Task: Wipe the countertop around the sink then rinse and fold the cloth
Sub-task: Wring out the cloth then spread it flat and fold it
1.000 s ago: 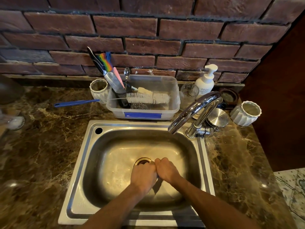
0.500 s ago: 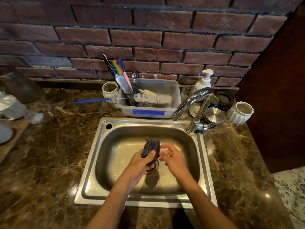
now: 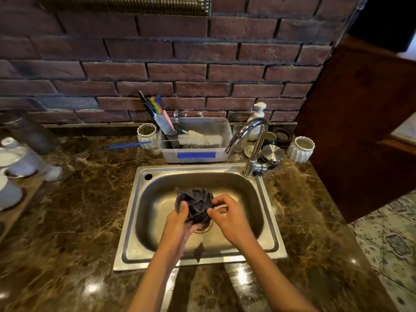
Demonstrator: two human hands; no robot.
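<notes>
Now crumpled cloth [image 3: 195, 204] over sink [image 3: 265, 212]

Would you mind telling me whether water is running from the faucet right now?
No, no stream falls from the faucet spout, and the dark cloth is held bunched over the sink.

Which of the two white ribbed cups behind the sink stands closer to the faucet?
The white ribbed cup at the right end of the counter, beside the round steel lid. The other cup stands left of the plastic tub, farther from the faucet.
</notes>
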